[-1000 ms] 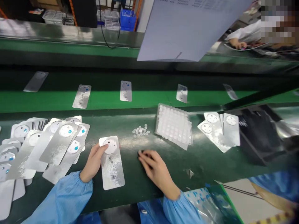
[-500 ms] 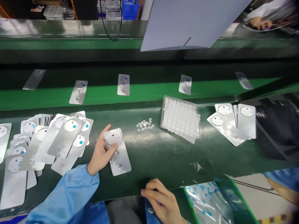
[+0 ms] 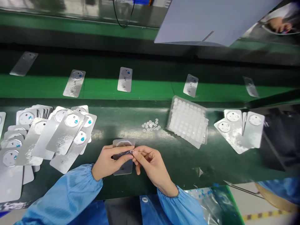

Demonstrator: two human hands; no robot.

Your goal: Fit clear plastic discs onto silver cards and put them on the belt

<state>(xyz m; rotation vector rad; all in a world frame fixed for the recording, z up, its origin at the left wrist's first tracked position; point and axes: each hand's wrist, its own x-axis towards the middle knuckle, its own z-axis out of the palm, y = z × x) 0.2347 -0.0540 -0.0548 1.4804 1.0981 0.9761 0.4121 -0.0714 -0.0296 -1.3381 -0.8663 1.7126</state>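
Note:
A silver phone back cover with a round camera area lies beneath my hands, partly hidden by them. My left hand is closed over it, thumb and forefinger stretched together towards the right. My right hand meets those fingertips in a pinch. A tiny clear piece shows where the fingertips meet; it looks like one of the small clear discs scattered just behind. Whether the left fingers grip this piece or something else is hidden.
A clear tray of white round pieces stands right of the discs. Stacked back covers lie left, more covers right. Single covers lie on the green belt behind. A pale board hangs above; a plastic bag is at front right.
My right hand has come up from the table's front edge to meet my left fingertips. The left thumb has left the cover's face, and the cover lies lower under the hands. The view has shifted.

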